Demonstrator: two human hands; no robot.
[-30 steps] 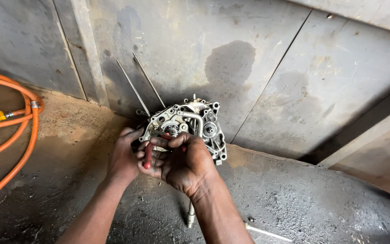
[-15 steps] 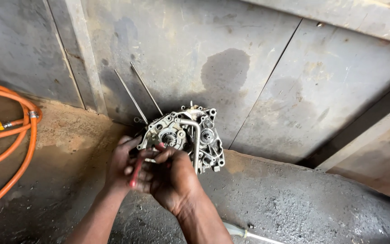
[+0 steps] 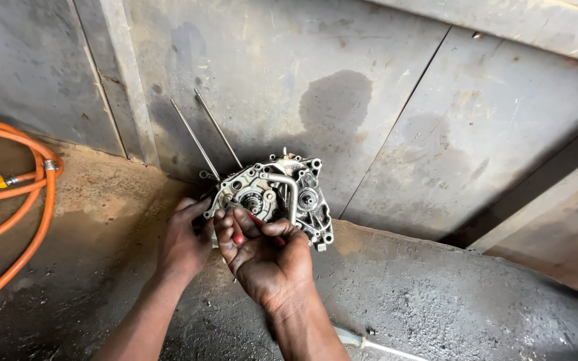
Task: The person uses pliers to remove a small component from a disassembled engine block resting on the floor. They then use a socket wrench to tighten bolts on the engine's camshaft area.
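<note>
Both hands sit higher on the casing than half a second ago, view tilted down a little. Head view: engine casing (image 3: pixel 272 197) on the concrete floor (image 3: pixel 449 294), leaning toward the wall, two studs (image 3: pixel 205 137) pointing up-left. Right hand (image 3: pixel 262 254) closed round a red-handled tool (image 3: pixel 249 227) directly below the casing face. Left hand (image 3: pixel 185 241) steadies its left edge, fingers curled; grip partly hidden. Tool tip hidden. Orange hose (image 3: pixel 35 220) lies well apart at left

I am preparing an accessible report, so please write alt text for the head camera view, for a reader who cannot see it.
A person's right hand grips a red-handled tool against a grey metal engine crankcase on a dusty concrete floor, while the left hand steadies its side. Two thin metal rods rise from the crankcase toward a stained wall; an orange hose curves at left.
</note>
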